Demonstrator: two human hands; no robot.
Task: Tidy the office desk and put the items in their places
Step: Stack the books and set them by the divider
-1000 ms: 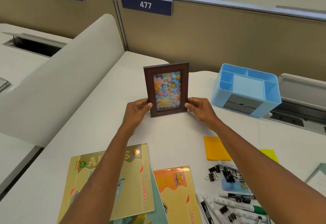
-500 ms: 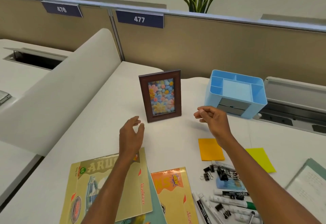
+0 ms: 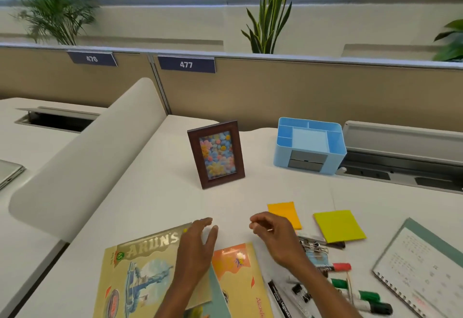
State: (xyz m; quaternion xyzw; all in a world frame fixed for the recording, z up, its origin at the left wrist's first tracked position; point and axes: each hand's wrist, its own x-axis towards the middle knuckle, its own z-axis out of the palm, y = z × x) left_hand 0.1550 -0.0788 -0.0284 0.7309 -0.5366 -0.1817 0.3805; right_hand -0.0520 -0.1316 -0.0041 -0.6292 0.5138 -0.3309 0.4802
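**Picture frame (image 3: 216, 154) stands on the desk (image 3: 150, 192), and both hands hold nothing**

It is brown, with bright flowers inside. It stands up near the back of the white desk and leans back a little. A blue box (image 3: 309, 146) with small sections sits to its right, apart from it.

Both hands are low down, well away from the frame. The left hand (image 3: 196, 250) has loose, nearly straight fingers over the top corner of a yellow book (image 3: 140, 267). I cannot tell if it touches the book. The right hand (image 3: 278, 237) has softly bent fingers.

An orange note pad (image 3: 284, 213) is partly behind the right hand, with a yellow note pad (image 3: 338, 226) further right. Black clips (image 3: 313, 246) and markers (image 3: 360, 297) lie by the right wrist. An open notebook (image 3: 421, 267) lies at the far right.
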